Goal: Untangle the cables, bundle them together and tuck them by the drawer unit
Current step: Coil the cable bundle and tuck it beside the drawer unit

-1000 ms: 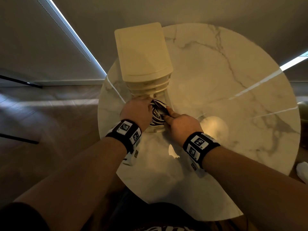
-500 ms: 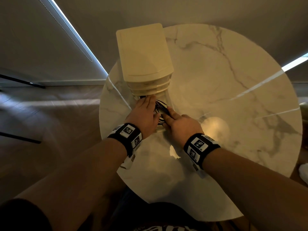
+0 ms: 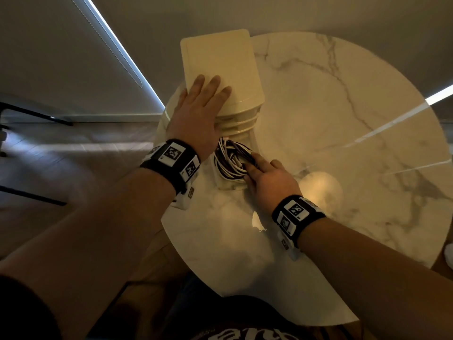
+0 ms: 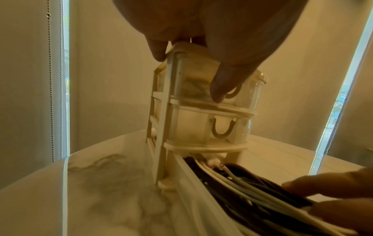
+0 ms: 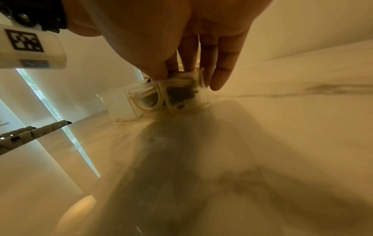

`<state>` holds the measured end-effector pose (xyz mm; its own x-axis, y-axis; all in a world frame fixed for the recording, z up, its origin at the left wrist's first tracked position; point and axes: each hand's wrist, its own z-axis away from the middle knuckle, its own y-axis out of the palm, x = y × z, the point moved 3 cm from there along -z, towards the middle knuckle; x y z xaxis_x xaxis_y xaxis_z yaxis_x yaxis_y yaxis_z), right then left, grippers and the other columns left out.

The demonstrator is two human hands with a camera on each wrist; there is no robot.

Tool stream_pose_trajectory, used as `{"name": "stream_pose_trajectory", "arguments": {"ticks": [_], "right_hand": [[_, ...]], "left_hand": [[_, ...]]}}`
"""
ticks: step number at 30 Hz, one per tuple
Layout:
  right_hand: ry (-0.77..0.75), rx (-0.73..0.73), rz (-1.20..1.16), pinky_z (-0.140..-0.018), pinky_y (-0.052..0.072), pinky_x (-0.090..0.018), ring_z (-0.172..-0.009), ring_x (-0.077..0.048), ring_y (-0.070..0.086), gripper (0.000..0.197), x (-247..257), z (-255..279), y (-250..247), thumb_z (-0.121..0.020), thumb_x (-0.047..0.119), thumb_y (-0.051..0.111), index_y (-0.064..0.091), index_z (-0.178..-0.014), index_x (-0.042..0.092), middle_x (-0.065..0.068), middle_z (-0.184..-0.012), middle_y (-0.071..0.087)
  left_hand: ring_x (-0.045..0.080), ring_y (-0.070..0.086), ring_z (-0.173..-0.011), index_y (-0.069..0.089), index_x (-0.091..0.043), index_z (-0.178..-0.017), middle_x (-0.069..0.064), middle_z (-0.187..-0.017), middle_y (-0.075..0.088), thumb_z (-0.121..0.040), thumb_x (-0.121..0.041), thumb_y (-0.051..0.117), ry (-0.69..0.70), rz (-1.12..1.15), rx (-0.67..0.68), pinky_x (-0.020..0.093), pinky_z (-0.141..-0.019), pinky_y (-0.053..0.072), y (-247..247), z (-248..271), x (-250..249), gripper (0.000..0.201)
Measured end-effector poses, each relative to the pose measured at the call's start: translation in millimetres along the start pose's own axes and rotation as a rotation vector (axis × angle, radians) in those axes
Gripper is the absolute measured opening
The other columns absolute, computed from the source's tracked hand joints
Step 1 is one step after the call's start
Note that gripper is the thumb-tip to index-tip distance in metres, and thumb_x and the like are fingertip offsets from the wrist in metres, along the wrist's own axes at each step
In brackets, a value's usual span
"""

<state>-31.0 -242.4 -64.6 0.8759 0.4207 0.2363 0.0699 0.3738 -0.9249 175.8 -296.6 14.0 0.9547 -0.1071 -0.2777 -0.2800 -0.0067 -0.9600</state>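
A coil of black and white cables (image 3: 230,163) lies in the pulled-out bottom drawer (image 4: 193,191) of the cream drawer unit (image 3: 220,57). My left hand (image 3: 203,104) rests flat on the unit's top. Its thumb (image 4: 222,83) hangs over the front of the top drawer. My right hand (image 3: 255,165) presses down on the cables (image 4: 242,188) with straight fingers (image 4: 322,186). In the right wrist view the cables (image 5: 177,81) show through the clear drawer front (image 5: 177,97), with my right hand (image 5: 181,63) reaching in from above and the little finger outside the wall.
The unit stands at the far left of a round marble table (image 3: 343,143), close to its rim. Wooden floor (image 3: 73,168) lies beyond the left edge. A white object (image 3: 448,253) sits past the table's right side. Blinds hang behind.
My left hand has lifted off the cables and moved forward onto the top of the drawer unit. The right hand stays on the coil, now uncovered.
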Motion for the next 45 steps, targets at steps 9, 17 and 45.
{"name": "stream_pose_trajectory", "arguments": {"ticks": [9,17,45], "right_hand": [[0.045,0.016,-0.06,-0.092,0.046,-0.04,-0.113,-0.032,0.047,0.046,13.2,-58.5,-21.0,-0.107,0.039,0.038,0.048,-0.15,0.025,0.0,-0.161,0.037],[0.004,-0.178,-0.308,-0.105,0.049,-0.039,-0.133,-0.028,0.054,0.061,-5.6,-35.0,-22.6,-0.093,0.035,0.065,0.048,-0.151,0.025,0.001,-0.16,0.043],[0.035,-0.064,-0.442,-0.119,0.037,-0.035,-0.143,-0.02,0.044,0.052,-33.1,-85.9,-48.0,-0.074,0.033,0.089,0.073,-0.124,0.033,0.001,-0.159,0.043]], "left_hand": [[0.035,0.024,-0.155,0.044,-0.021,-0.154,0.005,-0.165,0.035,-0.088,-0.013,0.063,-0.001,0.079,-0.045,0.059,-0.121,0.026,-3.3,0.2,-1.4,0.07],[0.032,0.017,-0.157,0.028,-0.015,-0.154,0.011,-0.169,0.017,-0.078,-0.023,0.076,-0.1,0.347,-0.241,0.05,-0.122,0.032,2.5,28.6,8.7,0.09],[0.008,0.059,-0.121,0.031,-0.021,-0.143,-0.01,-0.132,0.057,-0.054,-0.038,0.1,-0.491,0.804,0.008,0.036,-0.104,0.052,89.7,30.3,51.3,0.114]]}}
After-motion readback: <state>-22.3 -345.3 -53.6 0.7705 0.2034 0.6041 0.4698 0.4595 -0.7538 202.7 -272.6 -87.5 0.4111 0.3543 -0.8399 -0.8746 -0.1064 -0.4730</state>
